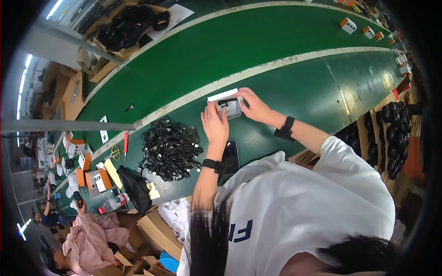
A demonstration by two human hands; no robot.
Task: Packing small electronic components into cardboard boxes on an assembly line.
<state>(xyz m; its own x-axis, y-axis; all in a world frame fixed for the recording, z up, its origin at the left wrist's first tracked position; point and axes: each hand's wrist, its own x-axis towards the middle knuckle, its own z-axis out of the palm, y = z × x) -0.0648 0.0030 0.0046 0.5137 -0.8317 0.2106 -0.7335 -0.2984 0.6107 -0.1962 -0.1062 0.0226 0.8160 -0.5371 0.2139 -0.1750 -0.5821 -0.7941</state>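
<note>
On green belt, both hands [232, 115] holding small white box [225, 102], orange-white boxes [348, 25] beyond

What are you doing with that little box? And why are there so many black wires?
A person in a white shirt is working at a long green table. Both hands are on a small white box: the left hand steadies its near side, and the right hand has its fingers at the open flap. A pile of bundled black cables lies beside them on the table, and a dark phone lies by the left wrist.
</note>
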